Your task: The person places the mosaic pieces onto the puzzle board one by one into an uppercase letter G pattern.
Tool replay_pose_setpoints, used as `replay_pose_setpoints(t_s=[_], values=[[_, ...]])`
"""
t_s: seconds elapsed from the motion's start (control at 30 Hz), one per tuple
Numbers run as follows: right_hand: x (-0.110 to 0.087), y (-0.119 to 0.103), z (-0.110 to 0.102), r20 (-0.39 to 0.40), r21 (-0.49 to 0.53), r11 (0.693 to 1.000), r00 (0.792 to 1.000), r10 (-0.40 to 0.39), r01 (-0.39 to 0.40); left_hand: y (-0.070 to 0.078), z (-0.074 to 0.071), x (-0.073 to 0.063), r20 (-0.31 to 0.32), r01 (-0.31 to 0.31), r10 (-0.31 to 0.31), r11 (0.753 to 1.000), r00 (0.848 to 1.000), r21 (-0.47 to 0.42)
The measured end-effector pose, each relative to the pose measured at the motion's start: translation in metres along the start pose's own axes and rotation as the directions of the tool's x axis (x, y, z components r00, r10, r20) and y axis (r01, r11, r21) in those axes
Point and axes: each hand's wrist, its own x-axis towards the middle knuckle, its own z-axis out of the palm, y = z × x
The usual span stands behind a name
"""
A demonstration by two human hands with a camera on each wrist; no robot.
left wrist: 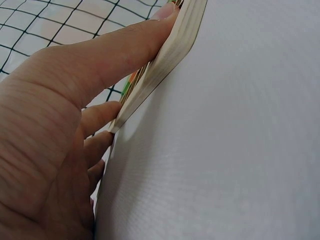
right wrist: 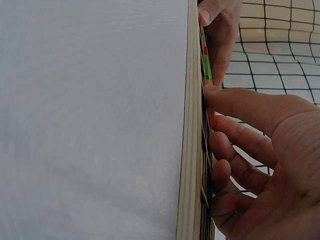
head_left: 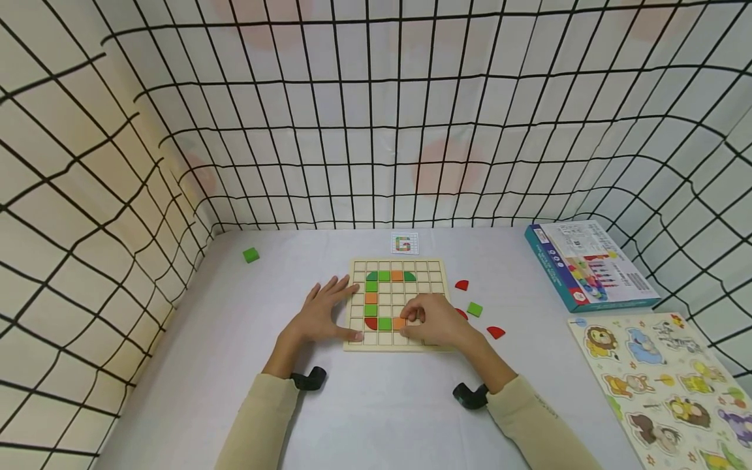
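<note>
A wooden grid board (head_left: 435,266) lies on the table, bearing green, orange and red tiles set in a bracket-like outline. My left hand (head_left: 320,314) is spread at the board's left side, thumb and fingertips resting on its edge. In the left wrist view the thumb lies along the board's rim (left wrist: 172,57). Over the lower row, my right hand (head_left: 437,320) pinches an orange square tile (head_left: 399,324) between thumb and index finger. The right wrist view shows that tile tilted up at the grid, beside a green tile (right wrist: 207,66).
A pattern card (head_left: 405,243) lies behind the board. To the right are a loose green square (head_left: 474,309) and red quarter-circles (head_left: 496,332). Green pieces (head_left: 250,254) sit far left. A box (head_left: 593,264) and an animal puzzle board (head_left: 664,385) occupy the right. Black netting (head_left: 370,130) surrounds the table.
</note>
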Motion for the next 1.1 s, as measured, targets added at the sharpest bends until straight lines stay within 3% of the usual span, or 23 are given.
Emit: replay_pose_setpoints(t_s=[0.33, 0.7, 1.1], values=[[-0.003, 0.002, -0.003, -0.007, 0.059, 0.997, 0.999, -0.042, 0.042, 0.001, -0.001, -0.001, -0.012, -0.017, 0.017, 0.999, 1.0, -0.027], [-0.011, 0.015, -0.019, -0.077, 0.138, 0.99, 0.997, 0.008, 0.002, 0.0, 0.0, -0.002, -0.009, -0.018, 0.017, 0.999, 1.0, -0.032], [-0.026, 0.042, -0.046, -0.168, 0.072, 0.997, 0.985, 0.045, -0.034, -0.002, 0.002, -0.001, -0.012, -0.025, 0.025, 1.0, 1.0, -0.014]])
